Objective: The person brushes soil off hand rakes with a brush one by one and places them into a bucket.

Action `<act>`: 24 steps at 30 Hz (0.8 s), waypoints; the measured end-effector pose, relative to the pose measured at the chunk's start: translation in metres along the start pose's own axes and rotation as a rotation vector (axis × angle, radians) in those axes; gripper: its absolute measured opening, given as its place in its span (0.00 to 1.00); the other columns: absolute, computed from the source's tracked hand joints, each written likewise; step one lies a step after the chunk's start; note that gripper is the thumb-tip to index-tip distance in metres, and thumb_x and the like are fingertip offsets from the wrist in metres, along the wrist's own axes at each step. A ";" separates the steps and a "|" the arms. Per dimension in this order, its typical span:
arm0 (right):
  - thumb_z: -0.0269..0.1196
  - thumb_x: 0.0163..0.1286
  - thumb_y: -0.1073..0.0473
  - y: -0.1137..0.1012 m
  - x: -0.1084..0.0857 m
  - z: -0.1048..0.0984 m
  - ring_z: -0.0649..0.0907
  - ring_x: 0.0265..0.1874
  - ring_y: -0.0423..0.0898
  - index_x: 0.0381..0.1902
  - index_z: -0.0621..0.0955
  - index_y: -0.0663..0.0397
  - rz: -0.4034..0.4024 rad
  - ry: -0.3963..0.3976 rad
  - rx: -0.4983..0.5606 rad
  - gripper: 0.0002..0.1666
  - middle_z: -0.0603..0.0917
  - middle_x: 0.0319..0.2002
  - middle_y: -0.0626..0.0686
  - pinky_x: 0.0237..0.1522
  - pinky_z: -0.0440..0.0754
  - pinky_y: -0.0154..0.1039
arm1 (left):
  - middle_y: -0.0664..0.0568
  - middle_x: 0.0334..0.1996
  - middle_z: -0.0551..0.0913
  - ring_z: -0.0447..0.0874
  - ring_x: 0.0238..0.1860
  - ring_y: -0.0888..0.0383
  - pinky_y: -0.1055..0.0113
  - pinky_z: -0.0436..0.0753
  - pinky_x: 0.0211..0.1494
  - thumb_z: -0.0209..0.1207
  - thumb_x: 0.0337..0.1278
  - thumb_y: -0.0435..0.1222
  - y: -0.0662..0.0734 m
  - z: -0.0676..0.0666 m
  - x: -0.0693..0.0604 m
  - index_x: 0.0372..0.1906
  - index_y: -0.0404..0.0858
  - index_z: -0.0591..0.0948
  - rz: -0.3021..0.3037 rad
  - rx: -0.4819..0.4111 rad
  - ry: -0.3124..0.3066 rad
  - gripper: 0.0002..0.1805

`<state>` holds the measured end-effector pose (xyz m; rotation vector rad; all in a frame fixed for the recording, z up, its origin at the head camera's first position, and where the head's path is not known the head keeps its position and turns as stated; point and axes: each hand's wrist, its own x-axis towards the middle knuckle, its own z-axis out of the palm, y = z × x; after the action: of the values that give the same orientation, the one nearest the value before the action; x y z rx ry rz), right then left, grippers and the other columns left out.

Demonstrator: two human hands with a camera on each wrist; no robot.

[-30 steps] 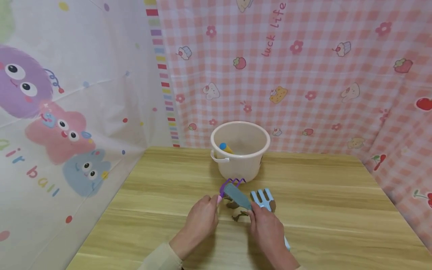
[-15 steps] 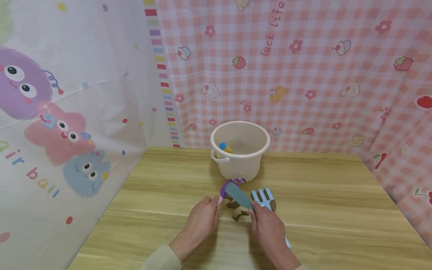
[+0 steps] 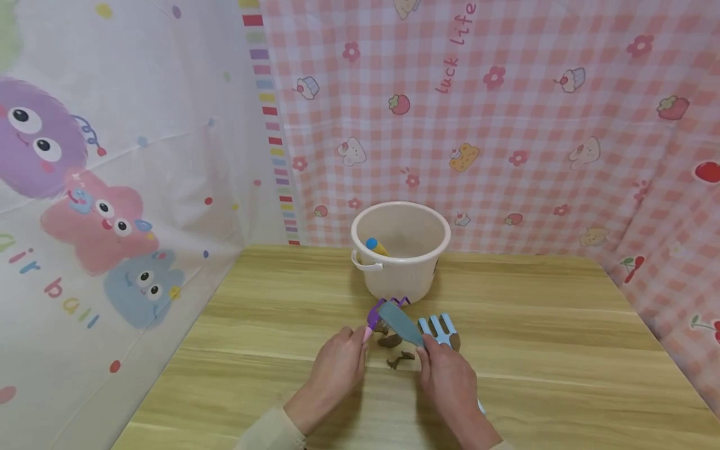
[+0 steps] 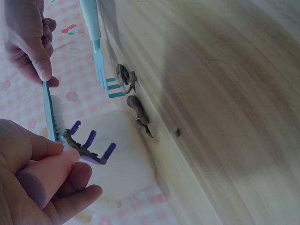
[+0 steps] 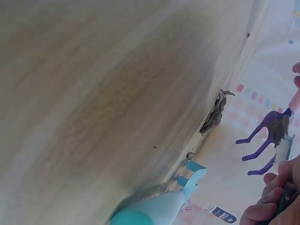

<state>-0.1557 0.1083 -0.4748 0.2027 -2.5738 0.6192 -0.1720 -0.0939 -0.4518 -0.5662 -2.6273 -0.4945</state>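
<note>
Below cloth (image 3: 433, 125) lettered "luck life", the left hand (image 3: 336, 364) grips a purple rake (image 3: 374, 314), the right hand (image 3: 451, 378) a teal brush (image 3: 402, 324)

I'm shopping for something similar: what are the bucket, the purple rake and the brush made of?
Bucket: probably plastic, smooth and softly shiny. Purple rake: evenly coloured, painted metal or plastic; its pink handle, smooth, matte, looks plastic. Brush: flat teal back, likely plastic; fine pale bristles, perhaps nylon.

The right hand (image 3: 450, 378) partly hides the brush (image 3: 400, 323); the left sleeve (image 3: 271, 432) is cropped.
</note>
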 end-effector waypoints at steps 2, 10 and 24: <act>0.64 0.69 0.58 0.002 0.001 -0.001 0.82 0.21 0.56 0.51 0.83 0.60 0.003 -0.008 0.011 0.15 0.83 0.26 0.56 0.18 0.77 0.50 | 0.47 0.23 0.76 0.75 0.22 0.56 0.64 0.79 0.26 0.63 0.59 0.31 0.000 0.000 0.000 0.42 0.30 0.82 0.003 0.003 0.001 0.09; 0.64 0.69 0.61 0.012 0.014 -0.017 0.85 0.30 0.63 0.51 0.82 0.64 0.061 0.006 0.067 0.16 0.86 0.36 0.63 0.27 0.80 0.59 | 0.48 0.22 0.74 0.71 0.20 0.58 0.69 0.76 0.21 0.62 0.60 0.30 -0.003 0.001 -0.003 0.42 0.28 0.83 0.014 0.045 0.031 0.09; 0.68 0.63 0.60 -0.007 -0.010 0.005 0.82 0.23 0.53 0.45 0.83 0.54 -0.107 0.058 0.008 0.12 0.81 0.24 0.52 0.20 0.78 0.49 | 0.46 0.22 0.76 0.76 0.21 0.54 0.63 0.80 0.25 0.61 0.59 0.29 0.001 -0.003 0.001 0.38 0.30 0.82 -0.022 0.016 -0.021 0.05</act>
<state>-0.1474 0.1004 -0.4804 0.3187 -2.4871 0.5875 -0.1718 -0.0944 -0.4482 -0.5401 -2.6576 -0.4767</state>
